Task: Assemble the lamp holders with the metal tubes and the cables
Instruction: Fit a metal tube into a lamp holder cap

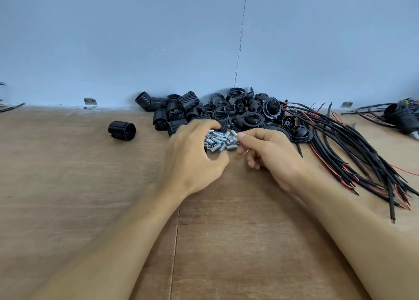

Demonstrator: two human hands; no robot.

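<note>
Short, shiny threaded metal tubes (218, 141) lie heaped on the wooden surface (68, 186) between both hands. The left hand (195, 157) cups the heap with curled fingers, hiding any grip. The right hand (272, 154) pinches one tube. Ribbed black lamp holders (181, 111) pile behind, and black cables (351, 152) fan out to the right.

Matt, rough-grained wooden desk (68, 186). Along its far edge, ribbed black plastic lamp holders (176, 109) with a dull sheen, bright threaded metal tubes (218, 140), smooth black-sheathed cables (340, 141). Matt painted wall (136, 39); shiny metal brackets (90, 102).
</note>
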